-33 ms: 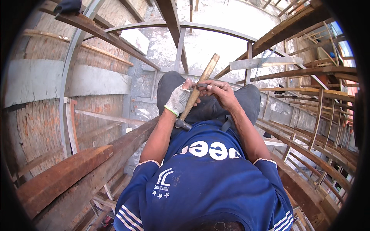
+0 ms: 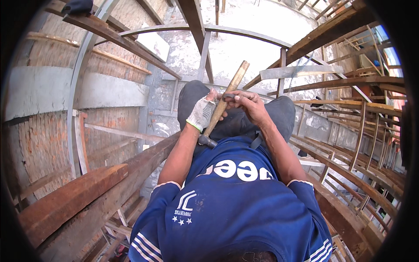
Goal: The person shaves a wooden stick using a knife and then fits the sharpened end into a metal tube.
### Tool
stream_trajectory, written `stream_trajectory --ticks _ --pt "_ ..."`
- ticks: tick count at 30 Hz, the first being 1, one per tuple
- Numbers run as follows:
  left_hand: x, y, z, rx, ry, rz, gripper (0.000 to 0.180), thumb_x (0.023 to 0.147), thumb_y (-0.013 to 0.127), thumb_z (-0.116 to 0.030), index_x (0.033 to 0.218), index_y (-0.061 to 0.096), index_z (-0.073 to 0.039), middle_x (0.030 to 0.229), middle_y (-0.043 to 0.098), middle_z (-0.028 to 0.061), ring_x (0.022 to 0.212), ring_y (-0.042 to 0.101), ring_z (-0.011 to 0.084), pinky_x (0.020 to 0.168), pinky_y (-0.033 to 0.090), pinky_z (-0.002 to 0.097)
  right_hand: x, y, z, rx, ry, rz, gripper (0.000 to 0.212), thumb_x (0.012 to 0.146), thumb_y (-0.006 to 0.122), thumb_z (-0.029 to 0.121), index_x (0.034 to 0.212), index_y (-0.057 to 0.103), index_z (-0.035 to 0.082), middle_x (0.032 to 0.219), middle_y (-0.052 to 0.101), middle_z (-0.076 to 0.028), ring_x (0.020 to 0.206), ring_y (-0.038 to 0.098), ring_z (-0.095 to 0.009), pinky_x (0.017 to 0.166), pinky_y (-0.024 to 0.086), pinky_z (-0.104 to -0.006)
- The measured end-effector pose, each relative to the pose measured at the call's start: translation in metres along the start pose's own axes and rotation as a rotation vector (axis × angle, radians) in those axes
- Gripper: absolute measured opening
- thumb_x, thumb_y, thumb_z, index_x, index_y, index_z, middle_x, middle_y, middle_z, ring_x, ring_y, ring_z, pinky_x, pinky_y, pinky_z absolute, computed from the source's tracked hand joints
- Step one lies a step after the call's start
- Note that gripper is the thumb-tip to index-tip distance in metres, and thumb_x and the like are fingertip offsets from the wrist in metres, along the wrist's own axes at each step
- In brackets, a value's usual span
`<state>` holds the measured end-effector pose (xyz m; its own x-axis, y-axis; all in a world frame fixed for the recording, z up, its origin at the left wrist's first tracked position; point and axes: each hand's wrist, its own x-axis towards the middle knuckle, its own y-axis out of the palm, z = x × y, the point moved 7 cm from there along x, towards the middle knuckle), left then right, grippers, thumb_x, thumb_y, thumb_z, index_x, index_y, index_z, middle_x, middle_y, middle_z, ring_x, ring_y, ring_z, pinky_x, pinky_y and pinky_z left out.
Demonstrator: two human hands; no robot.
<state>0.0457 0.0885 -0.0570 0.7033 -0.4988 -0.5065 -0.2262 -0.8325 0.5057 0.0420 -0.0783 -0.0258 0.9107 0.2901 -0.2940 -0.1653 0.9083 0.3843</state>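
Observation:
A hammer (image 2: pixel 214 120) rests slantwise over my lap, its wooden handle pointing up and away and its dark metal head against my shirt. My left hand (image 2: pixel 202 111), in a white knit glove with bare fingertips, is closed round the handle, and its fingertips show on the handle's right side. With thumb and fingers, my right hand (image 2: pixel 251 106) pinches a short dark strip (image 2: pixel 228 96) that lies across the handle. What the strip is made of cannot be told, and its far end is hidden by the fingers.
Wooden beams surround me: a thick one (image 2: pixel 74 201) at the lower left and others (image 2: pixel 331 37) at the upper right. A pale metal post (image 2: pixel 78 96) rises on the left. A dark cap (image 2: pixel 77 6) sits on a beam at the upper left. The floor (image 2: pixel 244 22) lies far below.

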Motion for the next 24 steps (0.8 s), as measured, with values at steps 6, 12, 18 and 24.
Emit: stream_trajectory --ticks 6,12,18,24 --pt "-0.001 0.001 -0.001 0.054 0.003 -0.023 0.075 0.104 0.039 -0.068 0.124 0.062 0.0 0.1 0.07 0.013 0.074 0.068 0.0203 0.06 0.057 0.0306 0.001 0.011 0.0 0.175 -0.046 0.04 0.045 0.102 0.065 0.024 0.138 0.063 -0.004 0.115 0.073 -0.013 0.096 0.067 -0.014 0.088 0.053 -0.0302" --pt "0.0 0.002 0.0 0.005 0.012 -0.028 0.067 0.105 0.043 -0.063 0.119 0.064 -0.001 0.098 0.07 0.0126 0.073 0.069 0.0215 0.06 0.057 0.032 0.005 0.01 -0.003 -0.032 -0.028 0.061 0.045 0.104 0.063 0.023 0.14 0.061 -0.004 0.114 0.073 -0.011 0.096 0.066 -0.015 0.088 0.054 -0.031" --pt "-0.003 -0.001 0.0 0.069 -0.008 -0.127 0.055 0.106 0.05 -0.053 0.117 0.063 0.0 0.095 0.07 0.0139 0.07 0.07 0.0214 0.058 0.057 0.0301 -0.012 0.013 0.017 -0.492 -0.002 -0.06 0.031 0.101 0.065 0.022 0.115 0.071 -0.005 0.099 0.074 -0.011 0.084 0.066 -0.019 0.079 0.053 -0.0358" --pt "-0.006 -0.002 -0.002 -0.011 -0.014 -0.128 0.05 0.107 0.052 -0.049 0.117 0.061 0.0 0.096 0.072 0.0169 0.07 0.07 0.02 0.058 0.058 0.0297 -0.021 0.003 0.026 -0.88 -0.06 -0.042 0.028 0.094 0.069 0.02 0.089 0.069 -0.007 0.079 0.064 -0.017 0.071 0.062 -0.024 0.068 0.049 -0.0394"
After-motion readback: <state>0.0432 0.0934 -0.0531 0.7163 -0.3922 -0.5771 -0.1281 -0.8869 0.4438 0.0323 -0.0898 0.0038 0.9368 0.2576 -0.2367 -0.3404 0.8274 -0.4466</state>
